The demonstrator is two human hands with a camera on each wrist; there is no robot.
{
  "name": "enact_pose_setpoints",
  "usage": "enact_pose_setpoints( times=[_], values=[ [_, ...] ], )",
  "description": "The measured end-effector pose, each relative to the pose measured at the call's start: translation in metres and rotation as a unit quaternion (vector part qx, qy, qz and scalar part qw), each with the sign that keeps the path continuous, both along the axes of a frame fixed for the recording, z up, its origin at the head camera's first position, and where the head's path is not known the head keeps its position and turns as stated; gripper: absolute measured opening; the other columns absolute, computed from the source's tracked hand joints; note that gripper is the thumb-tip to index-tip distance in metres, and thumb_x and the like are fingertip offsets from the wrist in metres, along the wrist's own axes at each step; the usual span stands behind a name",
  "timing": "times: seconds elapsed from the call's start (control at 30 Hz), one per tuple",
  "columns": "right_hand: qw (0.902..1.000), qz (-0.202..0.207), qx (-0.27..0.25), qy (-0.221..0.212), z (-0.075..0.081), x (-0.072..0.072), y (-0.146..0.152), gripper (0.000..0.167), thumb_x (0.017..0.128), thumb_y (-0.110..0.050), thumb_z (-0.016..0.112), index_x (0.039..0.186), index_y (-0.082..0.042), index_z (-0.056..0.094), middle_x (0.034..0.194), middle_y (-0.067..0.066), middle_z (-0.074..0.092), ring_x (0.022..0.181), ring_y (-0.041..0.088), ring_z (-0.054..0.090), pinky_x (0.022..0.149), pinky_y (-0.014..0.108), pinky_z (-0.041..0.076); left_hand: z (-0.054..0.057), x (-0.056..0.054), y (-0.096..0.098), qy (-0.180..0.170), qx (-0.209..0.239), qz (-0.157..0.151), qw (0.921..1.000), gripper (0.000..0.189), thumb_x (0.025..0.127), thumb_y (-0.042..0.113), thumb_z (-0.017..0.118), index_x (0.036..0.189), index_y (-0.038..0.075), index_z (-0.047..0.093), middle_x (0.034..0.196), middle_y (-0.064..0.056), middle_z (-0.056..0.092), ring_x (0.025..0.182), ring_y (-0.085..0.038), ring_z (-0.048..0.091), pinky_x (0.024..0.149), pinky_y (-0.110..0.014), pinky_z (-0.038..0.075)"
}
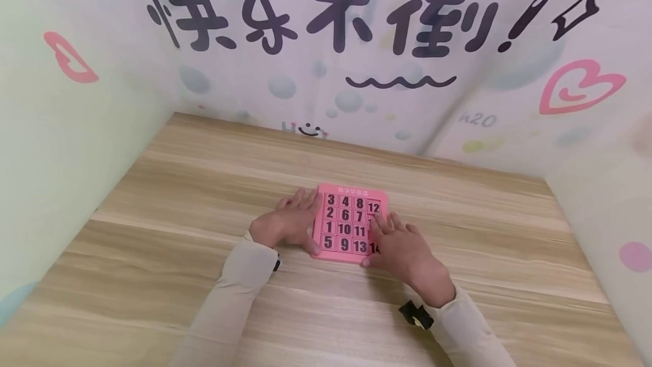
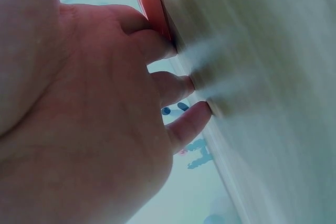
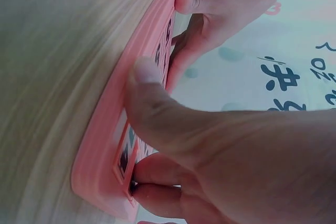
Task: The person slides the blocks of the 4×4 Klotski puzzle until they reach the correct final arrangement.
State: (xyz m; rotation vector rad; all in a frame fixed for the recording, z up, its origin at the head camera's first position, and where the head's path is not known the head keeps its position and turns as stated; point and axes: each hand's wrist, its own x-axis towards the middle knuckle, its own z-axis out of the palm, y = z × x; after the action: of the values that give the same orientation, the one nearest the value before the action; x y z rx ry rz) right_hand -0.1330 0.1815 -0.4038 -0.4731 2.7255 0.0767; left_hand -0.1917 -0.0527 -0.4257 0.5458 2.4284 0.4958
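A pink number slide puzzle [image 1: 344,222] lies flat on the wooden table, its black-numbered tiles in rows within a raised frame. My left hand [image 1: 287,222] holds its left side, thumb at the near left corner. In the left wrist view, that hand's fingertips [image 2: 185,124] rest on the table beside the puzzle's edge. Over the right column lies my right hand [image 1: 404,248], its fingers touching the tiles and hiding some of them. The right thumb [image 3: 152,90] rests on the near rim. Tile 12 [image 1: 374,208] sits slightly lower than its row.
Wooden table [image 1: 168,203] surrounds the puzzle on all sides. A printed cloth backdrop [image 1: 326,67] with large black characters stands behind the table, and pale panels [image 1: 66,146] rise at the sides. Dark straps [image 1: 416,315] show at the sleeve cuffs.
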Motion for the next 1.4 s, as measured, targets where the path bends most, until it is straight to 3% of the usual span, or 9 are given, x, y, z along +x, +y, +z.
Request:
enact_pose_setpoints(
  times=[0.3,0.53,0.6,0.67,0.73,0.8,0.93,1.13,1.4],
  values=[
    [1.0,0.001,-0.006,0.003,0.0016,0.0021,-0.003,0.084,0.09,-0.05,0.066,0.152,-0.001,0.036,0.159,0.018,0.031,0.146,0.043,0.029,0.116,0.059,0.028,-0.0001,0.0005,-0.0009,0.004,0.003,-0.005,1.0,0.123,0.076,0.042,0.082,0.159,0.007,-0.002,0.166,-0.008,-0.008,0.152,-0.033,-0.015,0.124,-0.049,-0.004],
    [0.9994,0.012,-0.013,0.03,-0.0013,0.0005,-0.0031,0.08,0.086,-0.049,0.071,0.145,0.0,0.047,0.153,0.019,0.043,0.133,0.042,0.048,0.107,0.055,0.042,0.0023,0.0013,-0.0006,0.001,0.002,-0.003,1.0,0.122,0.077,0.041,0.082,0.159,0.007,-0.001,0.166,-0.007,-0.008,0.152,-0.032,-0.014,0.124,-0.049,-0.003],
    [0.9986,0.021,-0.016,0.046,-0.0013,0.0005,-0.0035,0.072,0.084,-0.049,0.073,0.134,0.0,0.056,0.136,0.017,0.058,0.114,0.035,0.06,0.096,0.05,0.05,0.0025,0.0013,-0.0005,0.002,0.001,-0.003,1.0,0.122,0.077,0.041,0.082,0.159,0.007,-0.001,0.166,-0.008,-0.008,0.152,-0.032,-0.014,0.124,-0.049,-0.003],
    [0.9975,0.03,-0.021,0.06,-0.0018,0.0006,-0.0036,0.058,0.081,-0.048,0.075,0.116,-0.004,0.062,0.108,0.009,0.065,0.089,0.025,0.06,0.08,0.042,0.053,0.0028,0.0014,-0.0004,0.002,0.0,-0.004,1.0,0.122,0.077,0.042,0.082,0.159,0.007,-0.002,0.166,-0.008,-0.008,0.152,-0.032,-0.014,0.124,-0.049,-0.004],
    [0.9965,0.036,-0.026,0.071,-0.002,0.0008,-0.0039,0.047,0.079,-0.048,0.077,0.1,-0.009,0.061,0.087,0.0,0.057,0.073,0.018,0.052,0.068,0.036,0.05,0.0026,0.0013,-0.0004,0.002,-0.001,-0.005,1.0,0.122,0.077,0.042,0.082,0.159,0.007,-0.002,0.166,-0.007,-0.008,0.152,-0.032,-0.015,0.124,-0.049,-0.004],
    [0.9958,0.039,-0.029,0.077,-0.002,0.0007,-0.0043,0.042,0.078,-0.046,0.078,0.089,-0.012,0.058,0.077,-0.003,0.048,0.066,0.015,0.045,0.061,0.032,0.045,0.0024,0.0012,-0.0003,0.001,-0.001,-0.004,1.0,0.122,0.077,0.042,0.081,0.159,0.007,-0.002,0.166,-0.007,-0.008,0.152,-0.032,-0.015,0.124,-0.049,-0.004],
    [0.9949,0.049,-0.024,0.084,-0.001,0.0007,-0.0042,0.04,0.077,-0.046,0.079,0.085,-0.011,0.059,0.072,-0.004,0.048,0.063,0.015,0.044,0.061,0.032,0.045,0.0012,0.0012,-0.0003,-0.001,0.0,-0.002,1.0,0.123,0.077,0.043,0.081,0.159,0.008,-0.003,0.166,-0.007,-0.009,0.152,-0.031,-0.015,0.124,-0.048,-0.005],
    [0.9939,0.063,-0.019,0.089,0.0024,0.0025,-0.0015,0.041,0.078,-0.044,0.079,0.091,-0.009,0.062,0.067,-0.003,0.048,0.061,0.015,0.043,0.063,0.036,0.046,-0.0002,0.0013,-0.0012,0.006,-0.001,-0.007,1.0,0.123,0.076,0.045,0.081,0.159,0.007,-0.002,0.166,-0.009,-0.008,0.152,-0.032,-0.014,0.124,-0.049,-0.004],
    [0.9955,0.065,-0.023,0.066,0.0065,0.0001,0.0009,0.039,0.082,-0.045,0.076,0.093,-0.01,0.061,0.069,-0.003,0.049,0.062,0.016,0.045,0.062,0.035,0.045,-0.0003,0.0011,-0.0013,0.005,0.002,-0.005,1.0,0.124,0.076,0.044,0.081,0.159,0.007,-0.003,0.166,-0.007,-0.01,0.151,-0.032,-0.015,0.123,-0.049,-0.005]
  ],
)
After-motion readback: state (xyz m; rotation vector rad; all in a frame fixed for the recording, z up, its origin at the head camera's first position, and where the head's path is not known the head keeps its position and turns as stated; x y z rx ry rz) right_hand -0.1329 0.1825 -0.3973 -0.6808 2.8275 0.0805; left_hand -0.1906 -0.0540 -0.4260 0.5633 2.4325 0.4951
